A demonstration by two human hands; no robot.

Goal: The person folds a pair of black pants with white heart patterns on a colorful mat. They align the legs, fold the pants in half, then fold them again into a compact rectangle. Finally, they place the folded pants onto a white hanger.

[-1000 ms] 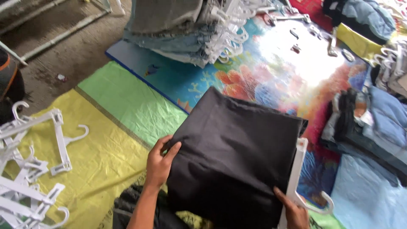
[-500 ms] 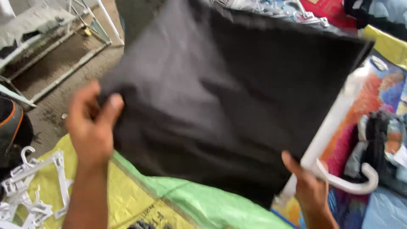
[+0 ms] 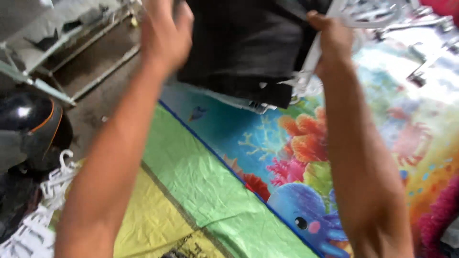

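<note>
A folded black garment point(image 3: 246, 45) on a white plastic hanger point(image 3: 313, 52) is held up at arm's length at the top of the view, over a pile of clothes. My left hand point(image 3: 165, 33) grips its left edge. My right hand point(image 3: 330, 40) clutches its right side together with the hanger. Both forearms stretch forward across the picture. The top of the garment is cut off by the frame edge.
Under my arms lie a colourful sea-creature mat point(image 3: 334, 153) and a green and yellow sheet point(image 3: 191, 191). White hangers point(image 3: 33, 224) are heaped at the lower left beside a black helmet point(image 3: 33, 129). A metal rack point(image 3: 62, 52) stands on bare floor at the upper left.
Both hands have lifted the black garment off the mat and carried it up and away, toward the clothes pile at the far side. The view has tilted with it.
</note>
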